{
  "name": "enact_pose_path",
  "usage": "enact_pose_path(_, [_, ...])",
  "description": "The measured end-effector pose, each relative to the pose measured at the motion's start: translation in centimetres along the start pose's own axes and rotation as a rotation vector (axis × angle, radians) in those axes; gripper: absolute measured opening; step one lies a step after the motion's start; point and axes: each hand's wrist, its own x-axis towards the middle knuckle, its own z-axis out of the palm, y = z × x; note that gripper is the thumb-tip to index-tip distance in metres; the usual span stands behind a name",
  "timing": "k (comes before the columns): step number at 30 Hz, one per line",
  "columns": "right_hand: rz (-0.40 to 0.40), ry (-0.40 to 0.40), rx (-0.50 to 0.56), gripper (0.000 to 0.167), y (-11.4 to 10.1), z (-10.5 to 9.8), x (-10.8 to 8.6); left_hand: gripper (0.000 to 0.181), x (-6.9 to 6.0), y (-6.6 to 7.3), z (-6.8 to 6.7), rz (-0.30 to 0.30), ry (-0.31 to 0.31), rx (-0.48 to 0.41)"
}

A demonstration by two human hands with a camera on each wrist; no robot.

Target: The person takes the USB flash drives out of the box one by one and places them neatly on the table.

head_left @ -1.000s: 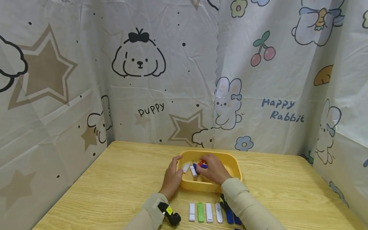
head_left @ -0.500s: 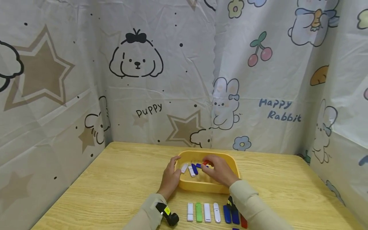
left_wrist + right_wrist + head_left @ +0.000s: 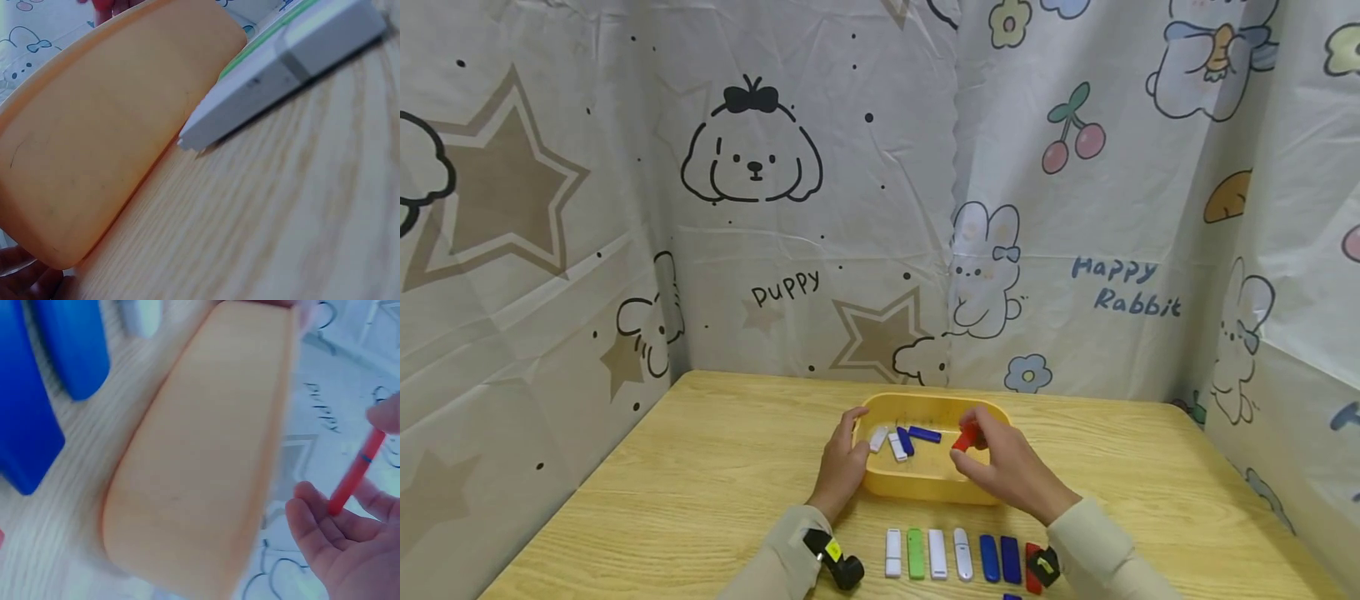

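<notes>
My right hand (image 3: 1011, 462) pinches a red USB stick (image 3: 966, 437) between thumb and fingers over the right part of a yellow plastic bin (image 3: 925, 486). The right wrist view shows this stick with a dark band round its middle. My left hand (image 3: 841, 467) holds the bin's left end, with fingertips at the rim. Inside the bin lie a blue stick (image 3: 925, 434), a darker blue one (image 3: 906, 442) and two whitish ones, including a white stick (image 3: 897, 447).
A row of USB sticks lies in front of the bin: white, a green stick (image 3: 915, 553), more white, a blue stick (image 3: 989, 558), dark blue, and a red stick (image 3: 1033, 568) partly behind the right wrist camera. Another blue piece (image 3: 1012, 597) shows at the bottom edge. Printed curtains surround the wooden table (image 3: 722, 467).
My right hand has lifted the red stick from among the others and moved right and nearer with it. The left hand stays on the bin. The view has shifted slightly.
</notes>
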Motion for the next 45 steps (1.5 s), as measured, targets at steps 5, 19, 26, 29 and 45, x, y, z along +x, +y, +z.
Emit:
enact_pose_path(5, [-0.083, -0.037, -0.021, 0.037, -0.9, -1.2, -2.1, 0.051, 0.2, 0.0, 0.0, 0.001, -0.001, -0.005])
enact_pose_path(19, [0.063, -0.285, 0.014, 0.031, -2.4, -2.1, -7.5, 0.052, 0.1, -0.1, 0.0, -0.007, -0.010, -0.011])
enact_pose_path(26, [0.047, -0.417, 0.018, 0.028, -2.4, -2.2, -8.3, 0.052, 0.0, 0.1, -0.2, -0.002, -0.013, -0.023])
enact_pose_path(29, [0.054, -0.512, 0.036, 0.031, -2.3, -2.0, -8.4, 0.052, -0.1, 0.1, -0.2, 0.001, -0.013, -0.020])
enact_pose_path(45, [-0.176, -0.650, -0.186, 0.032, 8.0, 6.3, -10.2, 0.052, 0.1, 0.0, 0.0, -0.017, -0.016, -0.012])
